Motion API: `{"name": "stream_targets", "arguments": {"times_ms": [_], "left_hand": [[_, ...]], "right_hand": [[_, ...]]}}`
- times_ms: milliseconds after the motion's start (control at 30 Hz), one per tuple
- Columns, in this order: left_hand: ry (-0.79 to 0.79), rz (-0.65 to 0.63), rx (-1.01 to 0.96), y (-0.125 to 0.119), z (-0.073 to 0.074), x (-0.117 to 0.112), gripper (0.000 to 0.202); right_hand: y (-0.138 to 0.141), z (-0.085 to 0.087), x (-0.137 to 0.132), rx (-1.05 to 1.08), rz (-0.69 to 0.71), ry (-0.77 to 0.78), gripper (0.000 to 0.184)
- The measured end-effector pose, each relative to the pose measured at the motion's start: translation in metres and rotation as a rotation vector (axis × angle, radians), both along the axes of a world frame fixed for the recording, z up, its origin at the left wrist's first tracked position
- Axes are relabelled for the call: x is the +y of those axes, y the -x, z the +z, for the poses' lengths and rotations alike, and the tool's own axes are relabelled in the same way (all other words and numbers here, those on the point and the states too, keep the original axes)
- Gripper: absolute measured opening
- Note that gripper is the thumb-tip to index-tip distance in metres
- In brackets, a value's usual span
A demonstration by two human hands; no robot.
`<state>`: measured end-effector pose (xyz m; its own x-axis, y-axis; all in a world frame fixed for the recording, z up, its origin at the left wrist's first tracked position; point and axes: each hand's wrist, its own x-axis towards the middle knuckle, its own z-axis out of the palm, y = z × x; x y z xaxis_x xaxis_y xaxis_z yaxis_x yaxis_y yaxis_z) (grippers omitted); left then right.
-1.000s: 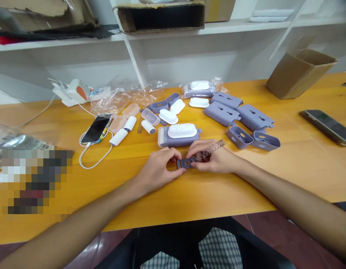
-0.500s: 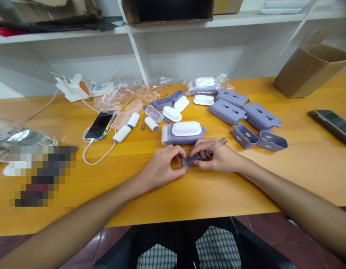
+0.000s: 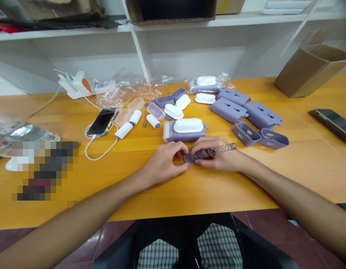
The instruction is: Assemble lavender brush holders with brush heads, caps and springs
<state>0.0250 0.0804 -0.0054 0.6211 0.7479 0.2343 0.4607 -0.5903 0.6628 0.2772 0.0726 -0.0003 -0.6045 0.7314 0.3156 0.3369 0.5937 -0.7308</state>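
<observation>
My left hand (image 3: 163, 164) and my right hand (image 3: 218, 157) meet at the middle of the wooden table (image 3: 190, 194). Between them they pinch a small flat purple plastic part (image 3: 190, 158). A long metal coil spring (image 3: 218, 150) runs from that part to the right over my right hand's fingers, which hold it. Both hands have their fingers curled shut. Just behind them lies a purple case with a white brush (image 3: 187, 129) on top.
Purple perforated housings (image 3: 246, 108) and small purple cups (image 3: 259, 136) lie at the right. White rollers (image 3: 128, 125), clear lids and plastic bags lie at the left centre, by a phone on a cable (image 3: 101, 121). Another phone (image 3: 334, 125) and a cardboard box (image 3: 310, 71) sit far right.
The spring has swung down, from slanting up to lying nearly level across my right hand. Both hands stay together on the purple part.
</observation>
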Motion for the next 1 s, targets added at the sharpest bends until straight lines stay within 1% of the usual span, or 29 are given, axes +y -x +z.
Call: {"name": "stream_targets", "arguments": {"times_ms": [167, 367, 533, 667, 833, 933, 1000], "left_hand": [[0.001, 0.002, -0.001, -0.0013, 0.0005, -0.0004, 0.022], [0.005, -0.009, -0.003, -0.0026, 0.0025, -0.0013, 0.022], [-0.004, -0.010, -0.014, -0.0028, 0.0014, -0.0009, 0.022], [-0.007, -0.016, -0.019, -0.0028, 0.0012, -0.0010, 0.023], [-0.015, -0.019, -0.020, -0.0029, 0.0015, -0.0008, 0.023], [-0.023, -0.031, -0.020, -0.0029, 0.0015, -0.0006, 0.023], [-0.021, -0.032, -0.024, -0.0028, 0.0015, -0.0006, 0.023]], "right_hand": [[-0.0025, -0.0009, -0.0015, 0.041, -0.006, -0.037, 0.023], [-0.0025, 0.0015, -0.0034, -0.038, 0.003, -0.074, 0.024], [-0.0026, 0.0007, -0.0034, -0.040, 0.010, -0.106, 0.027], [-0.0018, -0.0009, -0.0034, -0.043, -0.006, -0.083, 0.025], [-0.0002, -0.0033, -0.0040, -0.121, -0.106, 0.028, 0.022], [0.0004, -0.0047, -0.0041, -0.131, -0.145, 0.032, 0.023], [0.0005, -0.0052, -0.0042, -0.126, -0.143, 0.015, 0.022]]}}
